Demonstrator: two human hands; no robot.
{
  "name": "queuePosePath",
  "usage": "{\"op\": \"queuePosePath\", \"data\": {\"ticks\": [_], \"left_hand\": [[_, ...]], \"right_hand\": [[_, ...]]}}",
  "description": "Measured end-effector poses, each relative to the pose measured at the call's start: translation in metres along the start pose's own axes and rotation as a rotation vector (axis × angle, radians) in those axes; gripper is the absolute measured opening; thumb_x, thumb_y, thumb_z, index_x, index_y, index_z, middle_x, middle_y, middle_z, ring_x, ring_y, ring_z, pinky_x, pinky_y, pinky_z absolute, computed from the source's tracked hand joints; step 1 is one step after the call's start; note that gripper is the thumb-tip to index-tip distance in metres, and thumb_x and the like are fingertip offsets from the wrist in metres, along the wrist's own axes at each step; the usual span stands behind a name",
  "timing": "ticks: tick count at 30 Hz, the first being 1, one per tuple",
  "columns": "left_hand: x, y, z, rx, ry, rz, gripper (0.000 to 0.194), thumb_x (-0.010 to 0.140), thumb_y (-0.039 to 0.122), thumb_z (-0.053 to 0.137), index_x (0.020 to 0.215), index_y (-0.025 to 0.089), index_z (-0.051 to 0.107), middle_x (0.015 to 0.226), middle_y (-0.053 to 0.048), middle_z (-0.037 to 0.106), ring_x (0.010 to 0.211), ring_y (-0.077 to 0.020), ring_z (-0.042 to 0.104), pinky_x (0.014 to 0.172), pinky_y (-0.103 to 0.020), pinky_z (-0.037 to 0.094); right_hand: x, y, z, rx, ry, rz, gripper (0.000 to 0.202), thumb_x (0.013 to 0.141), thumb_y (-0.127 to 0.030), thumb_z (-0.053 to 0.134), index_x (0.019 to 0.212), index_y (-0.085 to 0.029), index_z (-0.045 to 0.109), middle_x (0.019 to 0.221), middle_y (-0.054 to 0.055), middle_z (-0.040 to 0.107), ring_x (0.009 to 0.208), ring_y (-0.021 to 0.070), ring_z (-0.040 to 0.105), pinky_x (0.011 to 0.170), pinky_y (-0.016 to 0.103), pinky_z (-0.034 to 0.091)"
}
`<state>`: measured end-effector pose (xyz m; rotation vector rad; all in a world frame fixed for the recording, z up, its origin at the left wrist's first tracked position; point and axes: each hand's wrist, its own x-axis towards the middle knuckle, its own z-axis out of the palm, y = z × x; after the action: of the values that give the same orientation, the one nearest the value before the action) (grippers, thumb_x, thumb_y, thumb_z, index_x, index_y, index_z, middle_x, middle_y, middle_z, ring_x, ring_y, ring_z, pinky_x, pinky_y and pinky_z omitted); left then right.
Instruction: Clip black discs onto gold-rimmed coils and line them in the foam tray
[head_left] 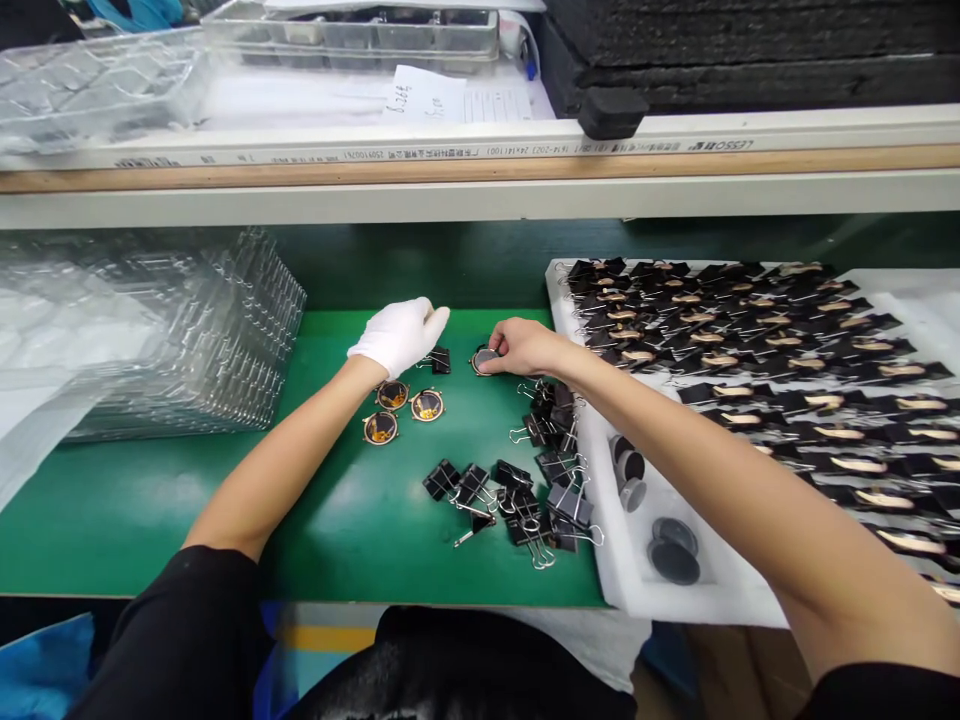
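Note:
My right hand [517, 348] is bare and pinches a small round watch case [480, 360] with a grey disc on it, just above the green table. My left hand [397, 336], in a white glove, is closed with its fingers curled; what they hold, if anything, is hidden. Right below its fingers lies a black binder clip [441, 360]. Three more watch cases with amber and dark insides, one of them this watch case [427, 405], lie near my left wrist. Loose binder clips [517, 500] are heaped nearer to me.
At right, a white foam tray [600, 540] bears rows of clipped watch cases [697, 320] and loose grey discs [673, 550]. Stacked clear plastic trays [225, 340] stand left. A shelf edge [450, 190] crosses above my hands, with black foam blocks [750, 60] on it.

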<state>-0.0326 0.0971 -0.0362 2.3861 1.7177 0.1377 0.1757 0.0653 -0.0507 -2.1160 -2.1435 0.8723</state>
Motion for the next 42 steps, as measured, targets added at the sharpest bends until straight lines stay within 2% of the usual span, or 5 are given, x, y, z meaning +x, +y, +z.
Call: {"op": "queuePosePath", "data": {"ticks": [7,15,21,32,42], "left_hand": [[0.021,0.031,0.022,0.033,0.143,-0.159,0.061,0.103,0.056,0.021,0.124,0.018,0.064,0.126,-0.020,0.065,0.117,-0.0381,0.059,0.099,-0.051,0.043],[0.022,0.029,0.032,0.107,0.124,-0.179,0.064,0.105,0.052,0.015,0.123,0.015,0.064,0.124,-0.021,0.065,0.116,-0.0377,0.057,0.099,-0.053,0.038],[0.022,0.015,0.040,0.116,0.090,-0.237,0.062,0.106,0.047,0.011,0.132,0.017,0.059,0.129,-0.021,0.063,0.117,-0.0360,0.056,0.097,-0.051,0.041],[0.020,0.013,0.042,0.146,0.048,-0.148,0.055,0.105,0.036,0.016,0.149,0.026,0.048,0.133,-0.019,0.060,0.116,-0.0364,0.055,0.094,-0.052,0.041],[0.019,0.009,0.042,0.101,0.041,-0.121,0.055,0.103,0.035,0.019,0.152,0.025,0.044,0.136,-0.020,0.058,0.119,-0.0385,0.052,0.095,-0.055,0.038]], "right_hand": [[0.007,0.000,0.003,0.212,-0.067,0.060,0.051,0.061,-0.031,0.096,0.103,-0.017,0.071,0.079,0.002,0.075,0.062,0.0143,0.064,0.051,0.024,0.044],[0.007,-0.003,-0.018,0.596,-0.281,0.184,0.018,0.081,-0.026,0.086,0.076,-0.015,0.073,0.062,0.004,0.069,0.047,0.0079,0.057,0.035,0.016,0.037],[0.011,-0.001,-0.013,0.661,-0.252,0.203,0.010,0.090,-0.017,0.077,0.082,-0.013,0.073,0.052,0.001,0.065,0.038,0.0059,0.048,0.033,0.015,0.036],[0.021,-0.017,0.005,0.775,-0.257,0.179,0.011,0.088,-0.010,0.078,0.084,-0.014,0.068,0.058,0.005,0.071,0.051,0.0116,0.068,0.040,0.013,0.049],[0.011,-0.031,0.005,0.782,-0.195,0.260,0.014,0.088,-0.011,0.078,0.084,-0.015,0.065,0.055,0.003,0.068,0.049,0.0109,0.067,0.044,0.013,0.052]]}}
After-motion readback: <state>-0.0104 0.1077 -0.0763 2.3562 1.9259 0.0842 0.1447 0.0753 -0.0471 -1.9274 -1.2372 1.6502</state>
